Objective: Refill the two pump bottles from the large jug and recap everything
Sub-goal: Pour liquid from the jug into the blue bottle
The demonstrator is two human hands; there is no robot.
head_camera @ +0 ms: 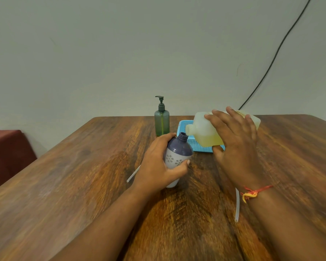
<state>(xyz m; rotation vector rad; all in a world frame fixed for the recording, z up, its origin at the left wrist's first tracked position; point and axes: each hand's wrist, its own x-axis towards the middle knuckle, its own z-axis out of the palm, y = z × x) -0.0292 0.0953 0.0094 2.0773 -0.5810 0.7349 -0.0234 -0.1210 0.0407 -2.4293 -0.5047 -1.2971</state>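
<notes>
Left hand: fingers and thumb curled round the purple-topped white plastic bottle. The bottle is tilted, and its open threaded neck points up and to the right. Its base is at or just above the brown wooden desk; the palm hides the contact, so I cannot tell which.

Right hand: fingers spread over the upper side of the translucent white plastic jug, thumb tucked beneath, gripping it. The jug is tipped on its side in the air. Its mouth faces left, just above and beside the bottle's neck, not touching it. Yellow liquid pools along the jug's lower side. Flow at the mouth: cannot make out. The jug's far end is hidden by the fingers.

Behind them, the dark green translucent pump bottle stands upright with its pump head fitted. The light blue plastic mesh basket is just to its right, largely covered by the jug; its contents are not visible.

Two thin clear tubes lie on the desk. One is left of the left hand, its upper end behind the wrist. The other is under the right wrist, its upper end hidden.

A red-and-yellow thread circles the right wrist. A black cable runs down the wall, its lower end behind the jug. A dark red block is cut off at the left edge.
</notes>
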